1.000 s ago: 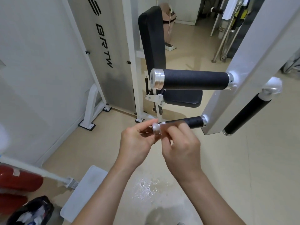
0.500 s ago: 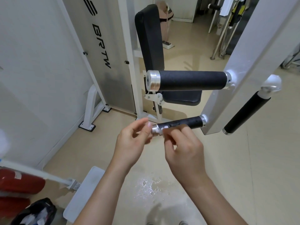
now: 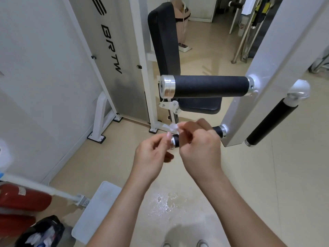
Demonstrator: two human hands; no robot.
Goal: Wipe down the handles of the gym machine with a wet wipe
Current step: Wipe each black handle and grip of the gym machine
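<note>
The gym machine has a thick black foam upper handle (image 3: pixel 210 86), a thinner lower handle (image 3: pixel 175 140) below it, and a slanted black handle (image 3: pixel 270 122) on the right. My right hand (image 3: pixel 199 147) lies over the lower handle and hides most of it. Its fingertips pinch a small crumpled white wet wipe (image 3: pixel 173 128) just above the handle's free end. My left hand (image 3: pixel 151 157) is at that end, fingers loosely curled, one fingertip touching the metal end cap.
The white machine arm (image 3: pixel 267 77) rises on the right, and a black seat pad (image 3: pixel 165 43) with white frame stands behind. A wet patch (image 3: pixel 165 204) marks the floor. Red cylinders (image 3: pixel 21 196), a bag of rubbish (image 3: pixel 42 234) and a white footplate (image 3: pixel 96 209) lie at lower left.
My right hand has slid further along the lower handle towards the machine arm, covering it, and lifted the wipe above the handle's end. My left hand stays at the end cap.
</note>
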